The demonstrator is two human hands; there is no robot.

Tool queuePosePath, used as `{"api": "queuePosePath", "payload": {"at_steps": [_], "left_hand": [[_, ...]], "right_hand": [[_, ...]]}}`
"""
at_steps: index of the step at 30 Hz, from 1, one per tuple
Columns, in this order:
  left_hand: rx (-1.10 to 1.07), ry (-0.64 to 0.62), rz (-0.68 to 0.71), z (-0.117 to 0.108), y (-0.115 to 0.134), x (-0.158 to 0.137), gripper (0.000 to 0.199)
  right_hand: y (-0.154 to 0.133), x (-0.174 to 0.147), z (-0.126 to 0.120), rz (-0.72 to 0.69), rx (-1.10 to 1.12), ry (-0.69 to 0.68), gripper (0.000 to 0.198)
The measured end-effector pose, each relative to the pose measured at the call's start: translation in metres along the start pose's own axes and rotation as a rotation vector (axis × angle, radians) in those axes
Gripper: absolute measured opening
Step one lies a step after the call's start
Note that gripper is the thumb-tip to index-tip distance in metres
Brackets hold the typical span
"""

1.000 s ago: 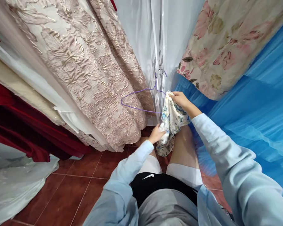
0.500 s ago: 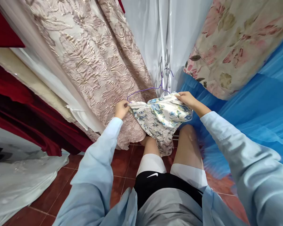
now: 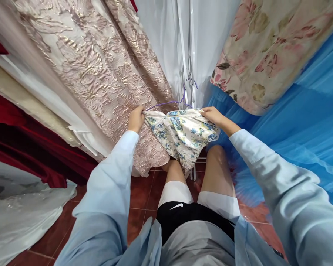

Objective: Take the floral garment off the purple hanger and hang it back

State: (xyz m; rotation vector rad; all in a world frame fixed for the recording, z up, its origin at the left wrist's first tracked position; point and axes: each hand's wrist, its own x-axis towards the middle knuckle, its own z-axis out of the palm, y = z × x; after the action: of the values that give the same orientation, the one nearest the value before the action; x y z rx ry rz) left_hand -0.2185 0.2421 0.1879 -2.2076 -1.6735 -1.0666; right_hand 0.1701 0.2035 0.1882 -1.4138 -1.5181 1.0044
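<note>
Head view, change: a second ago the floral cloth [image 3: 181, 135] hung bunched between my hands; now it is spread wide along the purple wire hanger [image 3: 166, 105], so the work in hand looks like draping it over the wire.
Left hand [image 3: 135, 119]: it has travelled up and out to the left; fingers closed on the cloth's left corner at the hanger's end.
Right hand [image 3: 213, 115]: it has stayed about where it was; fingers pinched on the right corner.
Cloth: thin, soft, limp; blue and yellow flowers on white; sagging below my hands in front of my knees.
Hanger: slim bent wire, hooked on the white rack [image 3: 191, 70].
Surroundings: stiff embossed beige curtain [image 3: 100, 74] on the left, sheer blue netting [image 3: 296, 125] on the right, glossy red floor tiles [image 3: 141, 192] below.
</note>
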Motion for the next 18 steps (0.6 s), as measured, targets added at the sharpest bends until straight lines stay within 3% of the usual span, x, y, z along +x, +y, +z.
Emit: {"api": "queuePosePath", "payload": {"at_steps": [7,10,14,18], "left_hand": [[-0.345,0.234,-0.060,-0.013,0.015,0.048,0.014],[-0.363,0.076,-0.100,-0.017,0.026,0.057,0.010],[-0.256,-0.202,-0.228,-0.014,0.035,0.034,0.005],[-0.146,-0.162,-0.302,-0.016,0.039,0.014,0.014]], "right_hand": [[-0.004,-0.012,0.004,0.077,0.100,0.010,0.014],[-0.001,-0.014,0.000,0.083,0.139,-0.005,0.015],[-0.001,-0.012,-0.004,0.084,0.130,-0.013,0.017],[-0.001,-0.011,-0.005,0.113,0.170,-0.033,0.009]]}}
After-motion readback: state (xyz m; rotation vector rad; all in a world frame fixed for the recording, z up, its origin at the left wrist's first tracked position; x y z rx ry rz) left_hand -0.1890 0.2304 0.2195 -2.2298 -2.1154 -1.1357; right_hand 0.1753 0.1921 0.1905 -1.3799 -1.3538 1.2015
